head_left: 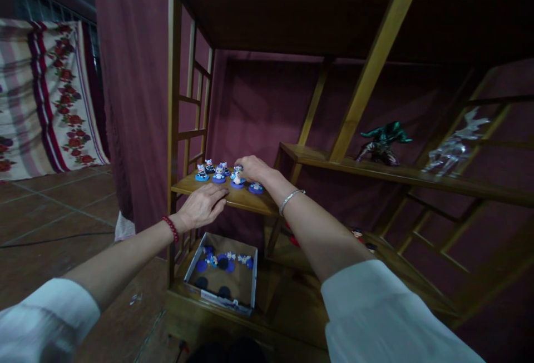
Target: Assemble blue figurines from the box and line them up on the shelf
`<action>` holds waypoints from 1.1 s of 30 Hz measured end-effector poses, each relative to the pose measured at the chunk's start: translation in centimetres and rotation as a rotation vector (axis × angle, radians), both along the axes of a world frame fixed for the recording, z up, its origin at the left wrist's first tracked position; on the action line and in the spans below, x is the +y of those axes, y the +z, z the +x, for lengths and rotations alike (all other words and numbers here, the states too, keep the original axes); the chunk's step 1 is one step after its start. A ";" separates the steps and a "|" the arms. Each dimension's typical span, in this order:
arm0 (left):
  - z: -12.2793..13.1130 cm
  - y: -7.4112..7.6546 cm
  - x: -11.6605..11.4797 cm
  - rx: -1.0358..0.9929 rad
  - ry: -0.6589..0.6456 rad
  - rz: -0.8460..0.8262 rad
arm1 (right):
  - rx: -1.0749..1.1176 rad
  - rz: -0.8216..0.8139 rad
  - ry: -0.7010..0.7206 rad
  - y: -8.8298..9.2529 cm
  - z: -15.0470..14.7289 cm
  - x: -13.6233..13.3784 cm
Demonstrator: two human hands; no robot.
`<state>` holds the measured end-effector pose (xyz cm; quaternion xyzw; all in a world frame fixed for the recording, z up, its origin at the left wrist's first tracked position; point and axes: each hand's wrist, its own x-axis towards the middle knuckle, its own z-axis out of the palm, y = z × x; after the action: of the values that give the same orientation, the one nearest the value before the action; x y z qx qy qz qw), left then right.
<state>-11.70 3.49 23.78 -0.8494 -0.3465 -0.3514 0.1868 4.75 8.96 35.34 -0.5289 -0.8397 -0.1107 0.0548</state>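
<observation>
Several small figurines on round blue and purple bases stand in a group on the left wooden shelf [250, 203]. My right hand [253, 168] reaches in from the right, its fingers curled at the back of a white and purple figurine [237, 177]; the fingertips are partly hidden. Just right of it, under my wrist, is another figurine [256, 187] on a purple base. With fingers stretched out and nothing held, my left hand [204, 205] lies at the shelf's front edge, close to a purple-haired figurine [219, 173].
Below, an open cardboard box [254, 279] holds more figurines and dark round bases. A green figure [386, 140] and a clear figure [456, 146] stand on the right-hand shelf. Wooden uprights [375, 68] divide the unit. A floral cloth [62, 102] hangs at left.
</observation>
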 end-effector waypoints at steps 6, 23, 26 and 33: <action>0.0 0.2 -0.3 0.003 0.009 -0.034 | 0.175 0.177 0.099 -1.4 1.0 -1.3; 2.6 2.2 0.3 -0.168 0.121 -0.237 | 0.736 0.322 -0.039 -8.8 3.6 -6.1; 3.6 2.4 0.6 -0.205 0.115 -0.255 | 0.706 0.246 -0.125 -8.3 3.7 -6.5; 5.7 2.3 1.2 -0.159 0.023 -0.251 | 0.577 0.094 -0.217 -6.9 3.7 -7.4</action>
<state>-6.02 4.65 26.11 -0.8315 -0.4111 -0.3695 0.0552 8.47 1.60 28.45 -0.6220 -0.7221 0.0003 0.3030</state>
